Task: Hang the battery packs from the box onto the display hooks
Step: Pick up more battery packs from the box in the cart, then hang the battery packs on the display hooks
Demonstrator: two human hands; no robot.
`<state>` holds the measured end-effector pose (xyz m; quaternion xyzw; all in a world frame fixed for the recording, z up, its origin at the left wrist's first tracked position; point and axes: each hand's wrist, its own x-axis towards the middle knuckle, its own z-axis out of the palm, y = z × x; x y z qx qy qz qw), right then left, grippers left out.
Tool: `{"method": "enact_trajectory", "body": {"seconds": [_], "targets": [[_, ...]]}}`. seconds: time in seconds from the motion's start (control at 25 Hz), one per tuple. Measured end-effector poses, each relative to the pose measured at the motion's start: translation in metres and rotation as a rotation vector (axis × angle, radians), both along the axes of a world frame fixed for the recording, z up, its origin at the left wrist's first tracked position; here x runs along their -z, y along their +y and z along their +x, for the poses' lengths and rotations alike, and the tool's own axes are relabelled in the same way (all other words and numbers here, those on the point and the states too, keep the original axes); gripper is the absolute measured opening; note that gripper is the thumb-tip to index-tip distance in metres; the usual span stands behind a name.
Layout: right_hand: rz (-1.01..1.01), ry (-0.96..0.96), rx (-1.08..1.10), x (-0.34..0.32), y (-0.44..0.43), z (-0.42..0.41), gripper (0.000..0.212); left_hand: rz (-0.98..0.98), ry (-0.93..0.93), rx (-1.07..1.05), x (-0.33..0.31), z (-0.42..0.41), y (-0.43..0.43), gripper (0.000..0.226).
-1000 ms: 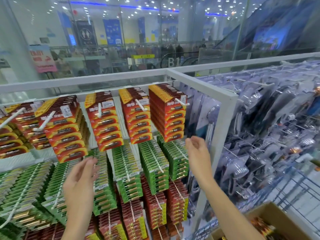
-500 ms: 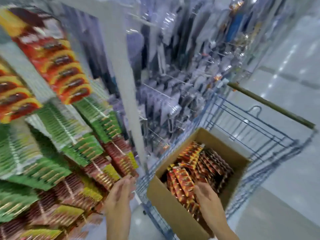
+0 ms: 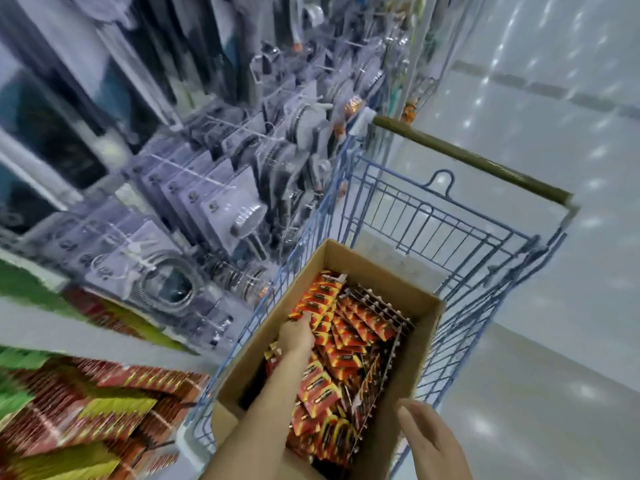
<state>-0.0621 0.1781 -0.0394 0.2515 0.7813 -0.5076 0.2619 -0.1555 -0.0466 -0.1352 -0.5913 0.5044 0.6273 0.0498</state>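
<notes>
packs: a loose heap of red-and-orange packs [image 3: 349,341] is piled in the box [image 3: 381,268], some flat, some stood on edge along the right side. None is seen lifted out.
box: plain cardboard, open on top, set in the near end of a blue wire cart [image 3: 450,237].
left hand: the left hand [image 3: 296,336] is reached down into the far-left part of the heap, fingertips buried among the packs. Contact is certain, but whether a pack is actually gripped can't be told since the fingers are hidden.
right hand: the right hand [image 3: 433,441] is held open with fingers loosely spread, just over the box's near right corner. Nothing is held, and it can't be told if the cardboard is touched.
cart spot: parked just beside the display, handle [image 3: 467,161] at the far end.
display: hung packs [image 3: 104,403] are seen at lower left, badly blurred, so the hooks there can't be made out. Clear blister packs [image 3: 194,202] are hung further along.
step: judged to be the pick-up, with stock being fetched from the box. Nothing is being hung right now.
next: a pack or small bunch has to be pinched and lifted clear of the heap, best taken so the hang holes are kept free. Then it gets carried left to the display and the holes lined up with a hook of matching red packs. The free hand could be used to steady the box or take a second bunch.
watch out: probably a slippery heap, so neighbouring packs could get dragged out along with the grabbed ones.
</notes>
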Motion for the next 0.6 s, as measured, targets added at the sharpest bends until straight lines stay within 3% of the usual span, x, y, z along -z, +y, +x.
{"method": "enact_trajectory", "body": {"seconds": [0.16, 0.28, 0.48, 0.6], "targets": [[-0.034, 0.033, 0.015, 0.0, 0.002, -0.02, 0.005, 0.016, -0.132, -0.09, 0.023, -0.041, -0.004, 0.03], [-0.04, 0.017, 0.001, 0.0, 0.004, -0.033, 0.008, 0.015, -0.174, -0.109, 0.034, -0.045, -0.004, 0.039], [-0.015, 0.009, -0.089, 0.003, -0.006, -0.057, 0.013, 0.013, -0.136, -0.17, 0.021, -0.013, -0.007, 0.04], [0.033, 0.014, -0.141, 0.004, -0.026, -0.08, 0.016, 0.194, -0.064, -0.206, -0.014, 0.027, -0.002, 0.026]]}}
